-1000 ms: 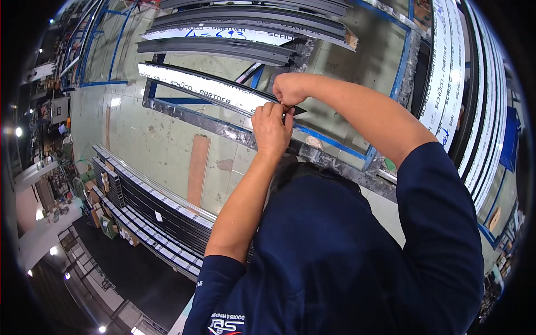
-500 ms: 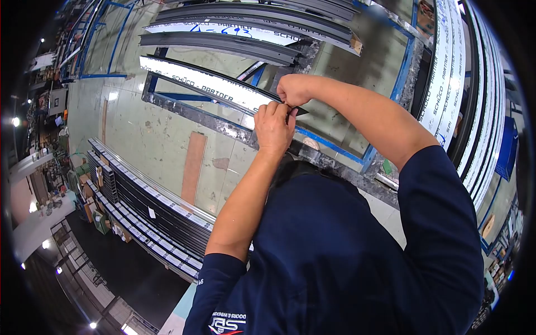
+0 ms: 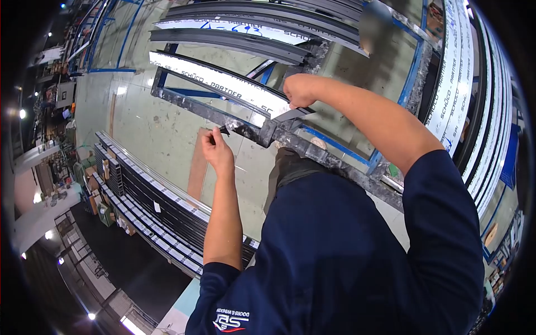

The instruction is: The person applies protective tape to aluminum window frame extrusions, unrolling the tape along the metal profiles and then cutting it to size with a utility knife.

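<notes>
My right hand [image 3: 301, 90] is closed at the near right end of a long profile [image 3: 223, 88] with white printed protective film, its fingertips curled over the dark edge. That profile lies across a blue, worn metal frame [image 3: 201, 113]. Away from the profile, to its lower left, my left hand [image 3: 216, 151] pinches a small black piece [image 3: 224, 130]; its exact kind is too small to make out.
More dark profiles [image 3: 229, 47] lie across the frame at the back. Long film-covered profiles [image 3: 446, 106] stand along the right side. A rack of stacked profiles [image 3: 151, 192] is at lower left, beside a brown board [image 3: 198, 167] on the floor.
My left hand has left the profile's end and moved down and left, carrying the small black piece. My right hand stays at the profile's end. The view has shifted slightly.
</notes>
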`<state>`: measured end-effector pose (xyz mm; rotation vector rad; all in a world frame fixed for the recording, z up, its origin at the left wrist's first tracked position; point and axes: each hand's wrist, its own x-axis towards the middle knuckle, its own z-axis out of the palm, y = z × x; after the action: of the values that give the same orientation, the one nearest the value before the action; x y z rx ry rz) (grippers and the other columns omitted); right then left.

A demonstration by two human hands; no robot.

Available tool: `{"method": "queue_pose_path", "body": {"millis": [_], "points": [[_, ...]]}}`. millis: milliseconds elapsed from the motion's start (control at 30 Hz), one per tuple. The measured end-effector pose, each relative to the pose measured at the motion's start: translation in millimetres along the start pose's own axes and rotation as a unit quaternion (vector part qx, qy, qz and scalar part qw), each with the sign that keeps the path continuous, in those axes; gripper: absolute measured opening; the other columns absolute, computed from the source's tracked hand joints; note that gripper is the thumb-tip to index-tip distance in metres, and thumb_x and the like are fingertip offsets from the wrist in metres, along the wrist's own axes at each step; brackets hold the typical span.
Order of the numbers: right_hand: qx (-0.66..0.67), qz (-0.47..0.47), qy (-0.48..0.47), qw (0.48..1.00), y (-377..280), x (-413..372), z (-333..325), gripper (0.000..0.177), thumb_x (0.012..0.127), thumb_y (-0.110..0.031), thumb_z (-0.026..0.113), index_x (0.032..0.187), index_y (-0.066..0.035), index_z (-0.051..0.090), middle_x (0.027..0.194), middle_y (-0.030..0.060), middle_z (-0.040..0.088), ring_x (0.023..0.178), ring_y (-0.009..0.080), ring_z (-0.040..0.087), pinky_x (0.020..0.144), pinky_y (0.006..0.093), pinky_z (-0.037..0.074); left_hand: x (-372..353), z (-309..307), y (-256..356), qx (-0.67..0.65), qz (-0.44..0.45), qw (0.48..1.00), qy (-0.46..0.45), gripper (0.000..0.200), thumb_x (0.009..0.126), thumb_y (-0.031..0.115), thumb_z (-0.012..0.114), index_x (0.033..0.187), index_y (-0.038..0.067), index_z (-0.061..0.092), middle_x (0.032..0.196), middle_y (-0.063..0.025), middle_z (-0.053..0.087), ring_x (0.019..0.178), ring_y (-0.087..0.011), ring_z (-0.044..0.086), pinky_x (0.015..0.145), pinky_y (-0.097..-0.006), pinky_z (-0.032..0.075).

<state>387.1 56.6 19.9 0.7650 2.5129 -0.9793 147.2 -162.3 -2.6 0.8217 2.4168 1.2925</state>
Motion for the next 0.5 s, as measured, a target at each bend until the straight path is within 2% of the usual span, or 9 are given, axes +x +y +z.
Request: {"method": "queue_pose_path", "body": {"millis": [67,100,167,233,267,333,400,433,500], "points": [[-0.006,-0.015,-0.007,1.0,2.2,0.9,-0.6,0.023,0.076,-0.026,0.079,0.085,-0.005,0.071,0.087,0.013,0.072,0.084,0.0322,0.068,0.074,0.0432,0.053,-7.9,8.0,-0.1,-0.094,0.045,0.994,0.004,0.023,0.098,0.023,0.065,0.091,0.002,0.058,0.085,-0.0033,0.061,0.078,-0.0109,0.055,0.072,-0.0272,0.047],[-0.009,-0.017,-0.009,1.0,3.5,-1.2,-3.5,0.023,0.076,-0.026,0.079,0.085,-0.005,0.071,0.087,0.013,0.072,0.084,0.0322,0.068,0.074,0.0432,0.053,-11.5,8.6,3.1,-0.128,0.046,0.99,-0.027,0.015,0.101,0.017,0.06,0.105,0.002,0.058,0.093,-0.0044,0.062,0.086,-0.0116,0.059,0.079,-0.0269,0.049],[0.118,-0.02,-0.031,0.992,12.6,-8.5,-12.3,0.022,0.078,-0.024,0.078,0.083,-0.004,0.07,0.082,0.0085,0.071,0.075,0.0232,0.066,0.067,0.038,0.051,-17.4,8.2,9.4,-0.141,0.051,0.988,-0.037,0.015,0.102,0.014,0.056,0.111,0.001,0.057,0.095,-0.0047,0.062,0.091,-0.0133,0.061,0.083,-0.0281,0.051],[0.373,-0.017,0.008,0.927,28.0,-25.4,-21.4,0.02,0.083,-0.023,0.075,0.082,-0.005,0.068,0.074,0.0016,0.065,0.067,0.0126,0.057,0.061,0.0305,0.046,-22.5,6.4,17.1,-0.157,0.054,0.985,-0.047,0.017,0.103,0.011,0.052,0.116,0.001,0.055,0.096,-0.0051,0.062,0.095,-0.015,0.063,0.087,-0.0294,0.052],[0.43,-0.005,0.027,0.902,35.5,-38.7,-27.7,0.017,0.088,-0.023,0.071,0.084,-0.006,0.066,0.072,-0.0023,0.058,0.065,0.0078,0.05,0.059,0.0261,0.041,-25.6,2.5,21.8,-0.186,0.025,0.98,-0.061,0.019,0.104,0.01,0.049,0.119,0.001,0.054,0.096,-0.0051,0.061,0.098,-0.0163,0.064,0.089,-0.0304,0.052],[0.48,0.014,0.087,0.873,52.8,-64.2,-29.9,0.02,0.091,-0.025,0.069,0.091,-0.006,0.063,0.074,-0.0031,0.053,0.064,0.0075,0.044,0.059,0.025,0.038,-29.4,-4.2,23.2,-0.213,-0.006,0.974,-0.071,0.021,0.104,0.008,0.046,0.122,0.001,0.053,0.095,-0.005,0.061,0.1,-0.0177,0.065,0.091,-0.0315,0.053],[0.526,0.027,0.116,0.842,63.9,-94.7,-23.5,0.018,0.093,-0.023,0.067,0.089,-0.007,0.06,0.073,-0.0039,0.051,0.063,0.0068,0.044,0.058,0.0243,0.036,-28.2,-6.4,24.3,-0.325,-0.073,0.935,-0.123,0.02,0.105,0.009,0.042,0.12,0.002,0.054,0.092,-0.0045,0.059,0.097,-0.0183,0.068,0.09,-0.0326,0.055],[0.551,0.03,0.13,0.824,71.7,-107.8,-15.1,0.018,0.094,-0.023,0.067,0.088,-0.007,0.06,0.073,-0.0041,0.05,0.063,0.0064,0.044,0.058,0.0239,0.036,-30.9,-4.0,43.8,-0.336,-0.116,0.928,-0.108,0.02,0.105,0.01,0.041,0.118,0.004,0.055,0.084,-0.0026,0.055,0.078,-0.0135,0.066,0.078,-0.031,0.058],[0.589,0.047,0.159,0.791,82.9,-129.7,9.2,0.017,0.095,-0.023,0.066,0.088,-0.008,0.059,0.073,-0.0047,0.05,0.063,0.0059,0.045,0.058,0.0224,0.037,-25.7,2.1,50.4,-0.332,-0.102,0.927,-0.144,0.02,0.105,0.011,0.041,0.119,0.004,0.054,0.088,-0.0032,0.055,0.071,-0.0126,0.061,0.071,-0.0297,0.056]]}}
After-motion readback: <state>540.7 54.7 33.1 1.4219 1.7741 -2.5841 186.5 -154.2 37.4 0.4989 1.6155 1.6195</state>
